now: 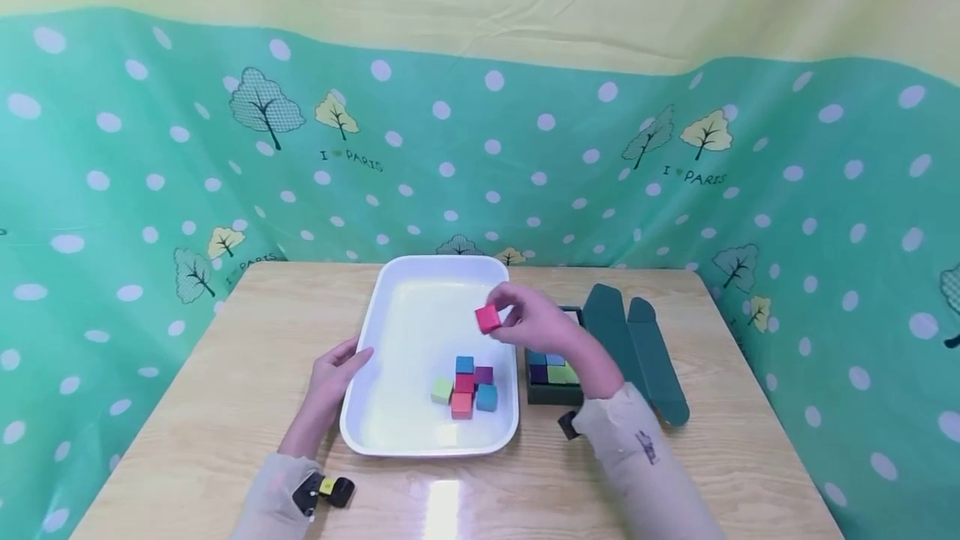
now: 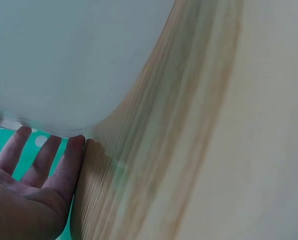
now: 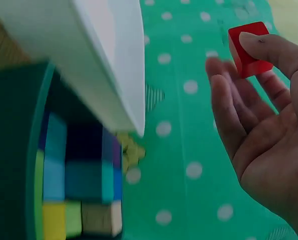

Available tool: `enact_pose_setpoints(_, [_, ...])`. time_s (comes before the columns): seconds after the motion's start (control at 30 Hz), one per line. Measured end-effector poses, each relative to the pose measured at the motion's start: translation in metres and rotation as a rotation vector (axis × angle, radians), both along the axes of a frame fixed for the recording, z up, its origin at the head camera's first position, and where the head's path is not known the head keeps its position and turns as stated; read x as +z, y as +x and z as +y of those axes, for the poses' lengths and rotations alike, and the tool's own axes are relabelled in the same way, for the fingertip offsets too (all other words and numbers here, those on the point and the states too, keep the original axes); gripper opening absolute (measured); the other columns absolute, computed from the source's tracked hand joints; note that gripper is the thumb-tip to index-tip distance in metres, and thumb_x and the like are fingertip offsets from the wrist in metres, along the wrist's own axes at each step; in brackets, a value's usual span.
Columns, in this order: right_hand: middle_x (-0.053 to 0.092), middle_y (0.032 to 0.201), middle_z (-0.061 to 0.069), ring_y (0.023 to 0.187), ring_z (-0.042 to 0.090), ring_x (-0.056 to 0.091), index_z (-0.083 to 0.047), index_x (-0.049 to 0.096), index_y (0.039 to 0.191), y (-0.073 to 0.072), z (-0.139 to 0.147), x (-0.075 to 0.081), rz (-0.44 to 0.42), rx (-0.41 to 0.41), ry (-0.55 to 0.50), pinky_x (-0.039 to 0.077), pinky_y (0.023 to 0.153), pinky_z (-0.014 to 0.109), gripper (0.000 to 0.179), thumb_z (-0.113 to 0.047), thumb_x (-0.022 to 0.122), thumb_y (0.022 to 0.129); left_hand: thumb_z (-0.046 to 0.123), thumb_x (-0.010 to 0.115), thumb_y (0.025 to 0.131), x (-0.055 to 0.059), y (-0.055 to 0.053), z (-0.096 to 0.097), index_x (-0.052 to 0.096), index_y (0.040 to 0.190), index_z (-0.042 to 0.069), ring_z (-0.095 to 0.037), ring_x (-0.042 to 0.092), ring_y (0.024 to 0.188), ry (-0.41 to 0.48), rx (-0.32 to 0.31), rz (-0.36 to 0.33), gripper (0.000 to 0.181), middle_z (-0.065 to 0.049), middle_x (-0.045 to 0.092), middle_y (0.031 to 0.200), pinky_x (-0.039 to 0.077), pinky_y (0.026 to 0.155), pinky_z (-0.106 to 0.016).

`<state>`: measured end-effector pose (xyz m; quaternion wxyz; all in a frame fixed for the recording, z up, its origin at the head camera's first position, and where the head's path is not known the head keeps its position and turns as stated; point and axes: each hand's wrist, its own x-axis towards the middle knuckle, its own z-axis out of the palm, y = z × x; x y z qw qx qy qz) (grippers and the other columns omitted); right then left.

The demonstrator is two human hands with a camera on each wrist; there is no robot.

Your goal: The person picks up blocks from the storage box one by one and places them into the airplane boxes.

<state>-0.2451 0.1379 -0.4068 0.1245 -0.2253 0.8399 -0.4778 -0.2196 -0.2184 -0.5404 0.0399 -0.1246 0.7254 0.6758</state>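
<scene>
My right hand point(image 1: 531, 319) pinches a red cube point(image 1: 487, 319) between thumb and fingers, held up over the right side of the white tray point(image 1: 405, 445). In the right wrist view the thumb lies across one face of the cube. At the tray's left edge my left hand point(image 1: 333, 373) holds the rim, thumb over it and fingers along the outside. Inside the tray, toward the near right, sits a cluster of small cubes: another red cube point(image 1: 465, 383), a coral one point(image 1: 461, 406), a light green one point(image 1: 442, 391), a purple one point(image 1: 484, 375) and two blue ones point(image 1: 487, 397).
Right of the tray stands a dark green box point(image 1: 555, 395) with coloured cubes inside, partly hidden by my right forearm. Its green flaps point(image 1: 643, 348) spread to the right on the wooden table point(image 1: 247, 407). A dotted green curtain point(image 1: 420, 157) hangs behind.
</scene>
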Motion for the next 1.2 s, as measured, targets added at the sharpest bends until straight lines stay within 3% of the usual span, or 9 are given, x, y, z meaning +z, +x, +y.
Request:
enact_pose_setpoints(0.2, [0.062,0.097,0.009,0.078,0.026,0.057,-0.011,0.064,0.106,0.003,0.054,-0.003,0.025,-0.229,-0.021,0.054,0.059,0.033,0.034,-0.011,0.082,0.078,0.034,0.073,0.088,-0.001,0.004,0.001,0.05,0.139,0.003,-0.016,0.062,0.104,-0.004,0.015,0.002,0.064,-0.024,0.051,0.137,0.055,0.084,-0.025])
enact_pose_setpoints(0.4, [0.06,0.105,0.007,0.08,0.026,0.057,-0.016,0.061,0.113,0.0,0.087,-0.018,0.03,-0.366,0.048,0.054,0.063,0.033,0.037,-0.018,0.081,0.081,0.036,0.074,0.087,0.002,0.003,-0.001,0.049,0.14,0.004,-0.013,0.063,0.1,0.012,0.016,0.008,0.067,-0.023,0.051,0.137,0.056,0.084,-0.026])
enact_pose_setpoints(0.87, [0.063,0.109,0.012,0.072,0.023,0.055,-0.008,0.063,0.118,0.005,0.114,-0.055,0.016,-0.435,0.246,0.052,0.06,0.031,0.04,-0.019,0.079,0.083,0.035,0.072,0.089,0.001,0.004,0.0,0.05,0.139,0.004,-0.015,0.063,0.102,-0.01,0.018,0.014,0.063,-0.023,0.052,0.136,0.056,0.084,-0.026])
enact_pose_setpoints(1.2, [0.063,0.104,0.009,0.071,0.023,0.052,-0.009,0.068,0.115,0.005,0.12,-0.069,0.029,-0.468,0.249,0.049,0.061,0.033,0.038,-0.019,0.082,0.08,0.04,0.07,0.09,0.001,0.001,0.001,0.045,0.143,0.007,-0.026,0.059,0.113,-0.019,-0.024,-0.012,0.067,-0.021,0.05,0.139,0.056,0.085,-0.028])
